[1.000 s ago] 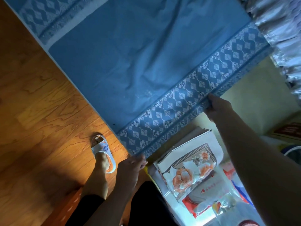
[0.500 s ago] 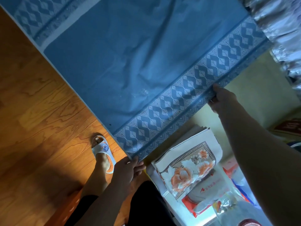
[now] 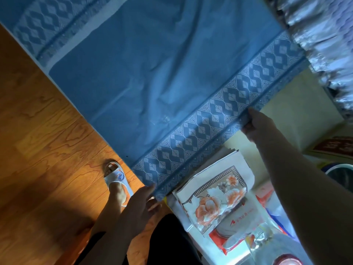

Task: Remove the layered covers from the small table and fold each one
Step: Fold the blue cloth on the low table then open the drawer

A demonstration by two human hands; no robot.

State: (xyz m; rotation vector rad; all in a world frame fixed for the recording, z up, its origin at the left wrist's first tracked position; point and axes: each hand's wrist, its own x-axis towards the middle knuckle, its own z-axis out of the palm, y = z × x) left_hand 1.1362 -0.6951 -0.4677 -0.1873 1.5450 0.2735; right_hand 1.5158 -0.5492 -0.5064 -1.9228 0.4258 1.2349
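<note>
So right now I'm mid-fold on the blue cover [image 3: 149,73]: it's off the surface and held up spread wide in front of me, hanging out over the wood floor [image 3: 38,140]. My left hand [image 3: 141,205] pinches the near corner of the patterned border, fingers curled onto the hem. My right hand [image 3: 256,127] grips the same edge further along, fingers wrapped round it.

I'd say this is the first fold of this one, not yet made. Next move probably calls for bringing the two hands together so the held edge doubles over, keeping the hem taut so it doesn't sag or twist.

Material looks like thin, smooth cloth, maybe slightly slick, with soft creases across the plain middle. The border [image 3: 219,119] is a woven-looking band of pale diamonds and square key shapes, straight-edged. There's already a folded flowered cover [image 3: 215,196] lying flat on the surface [image 3: 298,111] below my right arm, cream with orange blooms. My slipper [image 3: 116,176] is just beside the hanging cloth.
</note>
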